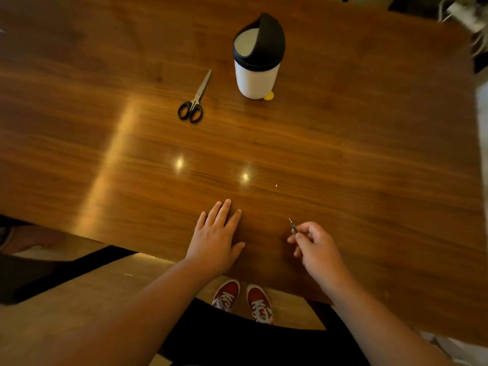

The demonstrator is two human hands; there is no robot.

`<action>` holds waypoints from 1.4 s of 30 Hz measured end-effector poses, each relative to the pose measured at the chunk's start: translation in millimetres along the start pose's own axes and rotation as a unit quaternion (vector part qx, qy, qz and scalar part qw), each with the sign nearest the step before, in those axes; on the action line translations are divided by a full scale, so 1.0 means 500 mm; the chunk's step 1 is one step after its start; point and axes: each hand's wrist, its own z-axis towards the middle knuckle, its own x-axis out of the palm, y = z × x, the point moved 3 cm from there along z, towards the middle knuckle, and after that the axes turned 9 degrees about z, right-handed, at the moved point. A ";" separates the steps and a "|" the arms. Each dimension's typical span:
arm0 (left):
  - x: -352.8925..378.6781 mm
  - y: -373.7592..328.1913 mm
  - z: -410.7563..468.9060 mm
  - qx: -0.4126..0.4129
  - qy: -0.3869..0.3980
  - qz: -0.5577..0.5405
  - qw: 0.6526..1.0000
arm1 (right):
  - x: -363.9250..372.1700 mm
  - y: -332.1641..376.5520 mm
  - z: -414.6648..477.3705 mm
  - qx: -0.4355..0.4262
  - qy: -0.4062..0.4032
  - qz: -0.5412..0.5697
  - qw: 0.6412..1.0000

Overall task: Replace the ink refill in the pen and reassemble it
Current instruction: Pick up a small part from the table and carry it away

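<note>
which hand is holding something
The right hand: its fingers pinch a thin pointed pen part. The left hand lies flat and empty on the table.
</note>
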 end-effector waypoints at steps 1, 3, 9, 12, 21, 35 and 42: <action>-0.002 0.002 -0.017 -0.007 0.015 -0.021 1.000 | -0.004 -0.006 -0.008 0.010 0.011 -0.002 1.000; -0.013 0.006 -0.057 -0.036 0.053 -0.076 0.995 | -0.012 -0.015 -0.027 0.021 0.034 -0.017 0.999; -0.045 0.024 -0.235 -0.127 0.078 -0.270 0.951 | -0.006 -0.035 -0.092 0.004 0.153 -0.078 0.985; -0.044 0.028 -0.354 -0.209 -0.073 -0.331 0.917 | 0.017 -0.048 -0.127 -0.008 0.208 -0.122 0.970; 0.139 0.038 -0.663 -0.480 -0.178 -0.488 0.707 | 0.210 0.026 -0.236 -0.146 0.326 -0.226 0.906; 0.637 -0.088 -1.190 -0.707 0.011 -0.583 0.400 | 0.809 -0.029 -0.566 -0.251 0.534 -0.345 0.730; 0.727 0.054 -1.342 -0.688 0.017 -0.615 0.386 | 1.055 -0.109 -0.674 -0.225 0.522 -0.409 0.714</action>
